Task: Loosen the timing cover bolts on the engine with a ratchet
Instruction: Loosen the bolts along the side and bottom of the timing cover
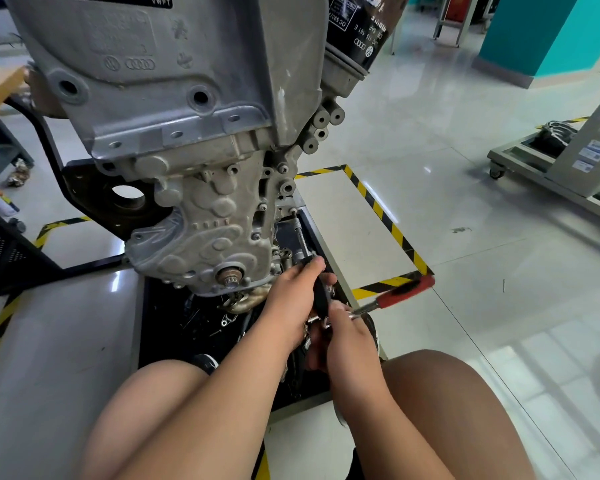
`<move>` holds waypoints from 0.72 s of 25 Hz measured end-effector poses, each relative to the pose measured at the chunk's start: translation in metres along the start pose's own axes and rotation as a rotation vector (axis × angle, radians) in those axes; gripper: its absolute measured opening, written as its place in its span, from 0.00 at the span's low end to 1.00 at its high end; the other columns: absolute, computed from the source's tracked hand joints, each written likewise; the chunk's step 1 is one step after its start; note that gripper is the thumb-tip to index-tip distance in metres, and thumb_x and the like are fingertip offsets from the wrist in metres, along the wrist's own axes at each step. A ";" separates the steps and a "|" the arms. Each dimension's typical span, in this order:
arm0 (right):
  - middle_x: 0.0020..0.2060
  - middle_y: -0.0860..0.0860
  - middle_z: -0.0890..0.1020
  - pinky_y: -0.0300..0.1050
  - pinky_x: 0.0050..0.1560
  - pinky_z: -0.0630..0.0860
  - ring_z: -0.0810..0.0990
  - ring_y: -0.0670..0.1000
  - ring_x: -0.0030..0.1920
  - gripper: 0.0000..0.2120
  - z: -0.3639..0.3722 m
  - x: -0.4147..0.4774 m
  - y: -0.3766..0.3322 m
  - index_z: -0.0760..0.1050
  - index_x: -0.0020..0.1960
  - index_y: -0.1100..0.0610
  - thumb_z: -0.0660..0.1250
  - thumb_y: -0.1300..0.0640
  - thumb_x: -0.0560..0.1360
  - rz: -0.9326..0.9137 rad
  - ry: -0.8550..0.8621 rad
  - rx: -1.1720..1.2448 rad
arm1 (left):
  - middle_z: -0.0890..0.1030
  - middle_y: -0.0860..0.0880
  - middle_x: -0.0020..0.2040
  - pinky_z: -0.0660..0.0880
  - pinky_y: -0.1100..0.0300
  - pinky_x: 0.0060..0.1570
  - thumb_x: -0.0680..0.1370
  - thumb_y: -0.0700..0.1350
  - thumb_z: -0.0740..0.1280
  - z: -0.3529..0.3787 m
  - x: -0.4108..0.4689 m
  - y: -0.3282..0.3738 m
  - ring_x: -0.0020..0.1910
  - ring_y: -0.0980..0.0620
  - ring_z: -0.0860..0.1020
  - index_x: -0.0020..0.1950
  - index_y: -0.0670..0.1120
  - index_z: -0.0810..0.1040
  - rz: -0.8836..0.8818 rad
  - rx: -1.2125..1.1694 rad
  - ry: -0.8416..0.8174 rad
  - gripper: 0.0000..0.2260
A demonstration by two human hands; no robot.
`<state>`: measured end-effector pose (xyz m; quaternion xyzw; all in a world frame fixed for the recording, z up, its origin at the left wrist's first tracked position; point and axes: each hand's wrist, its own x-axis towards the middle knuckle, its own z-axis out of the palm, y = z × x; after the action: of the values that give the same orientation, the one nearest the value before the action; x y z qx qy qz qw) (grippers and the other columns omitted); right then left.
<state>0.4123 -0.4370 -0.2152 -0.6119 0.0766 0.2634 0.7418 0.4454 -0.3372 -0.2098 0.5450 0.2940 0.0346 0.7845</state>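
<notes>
Fingers (313,265) of the left hand (297,301) curl tight round the dark lower part of the extension bar (300,237). The right hand (349,336), touching it just below, wraps the chrome head of the ratchet (405,292), so neither hand is spread.

The bar's bright upper part climbs to the right edge of the timing cover (205,233), low on the engine (174,98) that fills the upper left and centre of the frame. The ratchet's red handle juts right over glossy floor tiles (465,271) and a corner of yellow-black hazard tape (378,206), with open room on that side. To the left, the hands sit close to the cover's lower edge and the toothed crank sprocket (230,276).

The socket end of the bar is too small to show whether it sits on a bolt head. The handle is smeared by blur, and the ratchet head is mostly hidden under the right fingers. The engine's top and the black oil filter (361,26) are cut off by the upper edge. Small parts in the black tray (167,323) below are hard to make out.

The cover is dull grey cast metal with rounded bosses and ribs. Bare knees fill the lower frame.
</notes>
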 end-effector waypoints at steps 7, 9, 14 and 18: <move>0.25 0.49 0.72 0.45 0.29 0.68 0.68 0.49 0.23 0.16 0.002 0.000 -0.005 0.75 0.45 0.55 0.55 0.47 0.81 0.096 0.109 0.109 | 0.84 0.47 0.38 0.77 0.62 0.34 0.82 0.46 0.56 0.001 -0.005 0.001 0.36 0.51 0.81 0.50 0.44 0.78 -0.029 -0.025 -0.056 0.12; 0.31 0.44 0.79 0.46 0.36 0.73 0.77 0.48 0.32 0.11 0.001 -0.002 -0.001 0.74 0.50 0.50 0.56 0.47 0.80 -0.089 0.180 -0.174 | 0.83 0.46 0.39 0.78 0.59 0.39 0.83 0.47 0.58 -0.001 -0.005 0.002 0.38 0.47 0.81 0.49 0.44 0.77 -0.011 -0.038 -0.071 0.11; 0.44 0.33 0.73 0.46 0.40 0.73 0.77 0.43 0.44 0.20 -0.004 -0.007 -0.002 0.56 0.65 0.31 0.51 0.39 0.73 -0.494 0.119 -0.817 | 0.83 0.44 0.39 0.77 0.52 0.46 0.79 0.48 0.66 -0.002 -0.003 0.003 0.38 0.47 0.81 0.46 0.44 0.81 0.015 -0.014 -0.006 0.09; 0.39 0.34 0.76 0.36 0.36 0.71 0.77 0.36 0.41 0.14 -0.005 -0.001 0.005 0.63 0.63 0.38 0.57 0.47 0.78 -0.449 0.115 -0.608 | 0.83 0.46 0.39 0.76 0.56 0.41 0.79 0.49 0.65 -0.002 -0.003 0.003 0.37 0.48 0.81 0.45 0.44 0.79 0.024 -0.008 -0.012 0.09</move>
<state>0.4102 -0.4410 -0.2203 -0.8194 -0.0996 0.0704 0.5601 0.4421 -0.3353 -0.2064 0.5453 0.2828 0.0419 0.7879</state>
